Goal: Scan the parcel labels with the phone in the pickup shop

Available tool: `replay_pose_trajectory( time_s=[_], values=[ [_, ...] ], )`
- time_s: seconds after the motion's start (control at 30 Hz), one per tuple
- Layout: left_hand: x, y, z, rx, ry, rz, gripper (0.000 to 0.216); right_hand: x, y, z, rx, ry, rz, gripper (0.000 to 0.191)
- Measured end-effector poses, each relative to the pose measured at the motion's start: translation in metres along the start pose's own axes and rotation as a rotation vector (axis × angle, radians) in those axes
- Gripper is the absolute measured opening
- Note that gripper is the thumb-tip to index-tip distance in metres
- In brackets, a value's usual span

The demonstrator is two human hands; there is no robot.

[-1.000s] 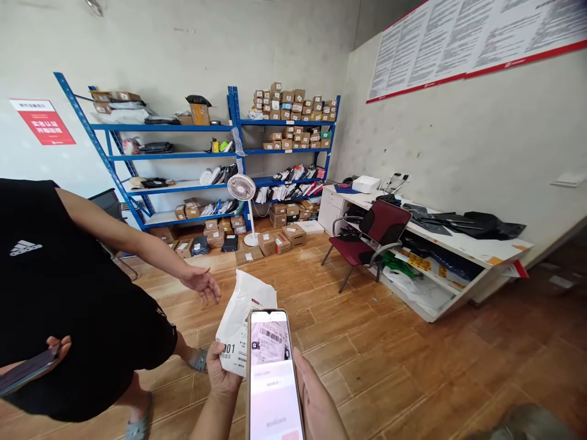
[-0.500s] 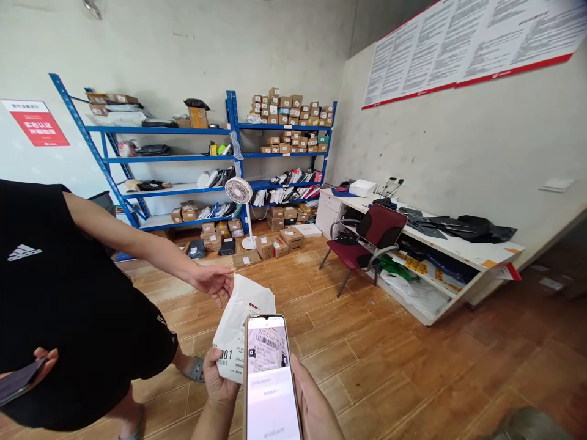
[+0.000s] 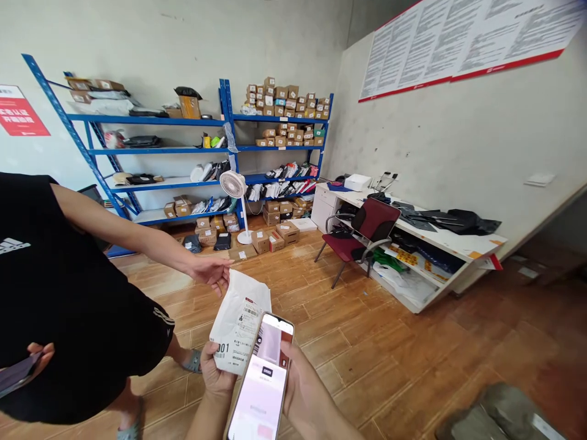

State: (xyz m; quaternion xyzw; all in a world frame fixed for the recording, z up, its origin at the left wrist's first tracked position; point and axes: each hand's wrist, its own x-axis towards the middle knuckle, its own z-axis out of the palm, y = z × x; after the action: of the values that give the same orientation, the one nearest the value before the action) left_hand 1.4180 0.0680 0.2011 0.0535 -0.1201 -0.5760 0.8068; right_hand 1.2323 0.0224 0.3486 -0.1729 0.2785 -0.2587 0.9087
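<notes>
Floor (image 3: pixel 367 348) below, left fingers (image 3: pixel 210 352) around parcel (image 3: pixel 241 299)

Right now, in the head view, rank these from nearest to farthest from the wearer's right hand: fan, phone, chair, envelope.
1. Phone, in the right hand.
2. Envelope, in the left hand.
3. Chair, ahead, rightward.
4. Fan, ahead, by the shelves.
</notes>
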Motion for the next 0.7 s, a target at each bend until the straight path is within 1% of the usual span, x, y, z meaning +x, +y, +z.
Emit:
replay_pose_trajectory(
  time_s=[0.1,0.2,0.3,0.37,0.43,0.47,0.53,0.57,0.6,0.67,0.7],
  values=[
    [-0.002,0.001,-0.003,0.022,0.03,0.057,0.067,0.013,0.001,-0.003,0.019,0.154,0.033,0.059],
    [-0.003,0.002,-0.003,0.046,0.078,0.026,0.067,0.022,0.002,-0.005,0.065,0.216,0.117,0.051],
    [-0.004,0.001,0.001,0.067,0.112,0.021,0.068,0.026,0.005,-0.008,0.09,0.228,0.154,0.048],
    [-0.005,0.0,0.004,0.079,0.126,0.03,0.068,0.025,0.005,-0.01,0.084,0.233,0.162,0.05],
    [-0.007,0.0,0.006,0.083,0.127,0.042,0.068,0.021,0.003,-0.014,0.083,0.199,0.169,0.054],
    [-0.009,0.001,0.007,0.088,0.126,0.05,0.068,0.019,0.001,-0.017,0.095,0.159,0.174,0.056],
    [-0.013,0.006,0.009,0.1,0.127,0.075,0.067,0.014,-0.003,-0.03,0.118,0.068,0.191,0.06],
    [-0.015,0.01,0.01,0.108,0.132,0.094,0.066,0.012,-0.006,-0.039,0.121,0.039,0.197,0.061],
    [-0.019,0.016,0.012,0.115,0.142,0.12,0.066,0.011,-0.009,-0.05,0.109,0.041,0.189,0.062],
    [-0.029,0.03,0.017,0.128,0.187,0.189,0.066,0.009,-0.014,-0.077,0.075,0.11,0.117,0.06],
    [-0.036,0.039,0.02,0.14,0.224,0.229,0.067,0.008,-0.016,-0.091,0.063,0.176,0.068,0.058]
  ],
)
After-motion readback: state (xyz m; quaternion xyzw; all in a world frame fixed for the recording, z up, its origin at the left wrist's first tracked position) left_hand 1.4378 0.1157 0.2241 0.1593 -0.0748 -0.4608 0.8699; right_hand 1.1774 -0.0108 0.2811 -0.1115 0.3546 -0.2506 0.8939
